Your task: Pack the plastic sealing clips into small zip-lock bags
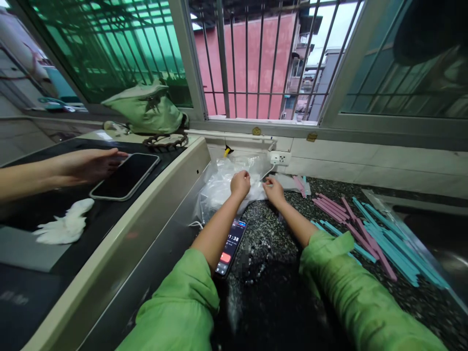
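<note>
My left hand [240, 184] is closed in a loose fist over a heap of clear plastic bags [218, 187]. To its right, my right hand [274, 191] has thumb and fingers drawn together in a pinch. A small gap separates the two hands. What sits between the fingers of either hand is too small to make out. Under my left forearm lies a phone [234, 239] with a lit timer screen. Pink strips [329, 208] and turquoise strips [387, 239] are spread on the dark speckled counter [270, 224] to the right.
At left, another person's hand [91, 165] is beside a dark-screened phone [126, 176] on a raised ledge. A crumpled white tissue [68, 224] lies there too. A green bag [149, 109] stands by the barred window. Behind my hands is a power strip [280, 159]; a sink [438, 234] is at right.
</note>
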A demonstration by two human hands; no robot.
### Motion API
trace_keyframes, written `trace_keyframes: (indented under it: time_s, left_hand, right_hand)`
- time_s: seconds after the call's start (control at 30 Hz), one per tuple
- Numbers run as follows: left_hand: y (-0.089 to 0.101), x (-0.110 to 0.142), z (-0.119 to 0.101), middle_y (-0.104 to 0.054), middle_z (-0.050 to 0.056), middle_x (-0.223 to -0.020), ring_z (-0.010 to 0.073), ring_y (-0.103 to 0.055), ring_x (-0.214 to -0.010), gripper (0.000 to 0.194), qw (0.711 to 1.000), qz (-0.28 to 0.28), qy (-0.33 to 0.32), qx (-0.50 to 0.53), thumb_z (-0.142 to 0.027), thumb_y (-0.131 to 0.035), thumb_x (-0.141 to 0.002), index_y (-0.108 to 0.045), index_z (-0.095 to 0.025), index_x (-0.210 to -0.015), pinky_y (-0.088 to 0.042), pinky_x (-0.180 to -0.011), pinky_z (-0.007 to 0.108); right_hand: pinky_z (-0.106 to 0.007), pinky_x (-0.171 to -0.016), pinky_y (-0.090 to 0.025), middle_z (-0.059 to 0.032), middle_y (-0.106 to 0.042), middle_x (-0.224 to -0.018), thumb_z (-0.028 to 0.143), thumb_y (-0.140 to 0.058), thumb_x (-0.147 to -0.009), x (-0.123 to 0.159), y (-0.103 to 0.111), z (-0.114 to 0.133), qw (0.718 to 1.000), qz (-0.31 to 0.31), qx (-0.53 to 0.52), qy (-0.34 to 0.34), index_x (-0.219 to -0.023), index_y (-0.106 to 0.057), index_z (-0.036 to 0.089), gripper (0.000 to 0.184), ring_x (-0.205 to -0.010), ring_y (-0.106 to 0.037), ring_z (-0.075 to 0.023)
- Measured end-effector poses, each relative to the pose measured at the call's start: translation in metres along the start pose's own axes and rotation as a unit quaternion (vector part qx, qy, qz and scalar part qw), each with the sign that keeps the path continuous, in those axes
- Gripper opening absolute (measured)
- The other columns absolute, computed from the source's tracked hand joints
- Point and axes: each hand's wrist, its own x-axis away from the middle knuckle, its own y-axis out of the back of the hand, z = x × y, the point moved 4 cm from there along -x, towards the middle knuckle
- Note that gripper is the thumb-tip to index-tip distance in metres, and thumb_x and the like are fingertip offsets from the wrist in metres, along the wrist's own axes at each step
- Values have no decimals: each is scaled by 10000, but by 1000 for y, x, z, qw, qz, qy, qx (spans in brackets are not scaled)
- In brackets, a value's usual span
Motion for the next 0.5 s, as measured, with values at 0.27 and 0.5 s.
trace_keyframes:
  time_s: [0.27,0.5]
  left_hand:
    - [-2,53,-62,-583,12,-670,157,-526,-696,91,978,33,-61,198,-176,-511,-751,-547,-194,-669,-386,-675,255]
    - [-34,139,-90,-496,-35,-554,109,-449,-565,124,930,96,-46,352,-135,-534,-693,-501,-180,-582,-354,-582,221]
  right_hand:
    - [-404,-852,-420,-136,-586,-1097,273,-453,-770,61,81,-15,985,-94,-36,141,-1089,-568,146,362,-932,-548,-228]
    - [-404,-782,-454,-93,-661,-922,340,-447,-783,128,119,-54,989,-91,-43,110,-956,-619,177,294,-849,-580,-228]
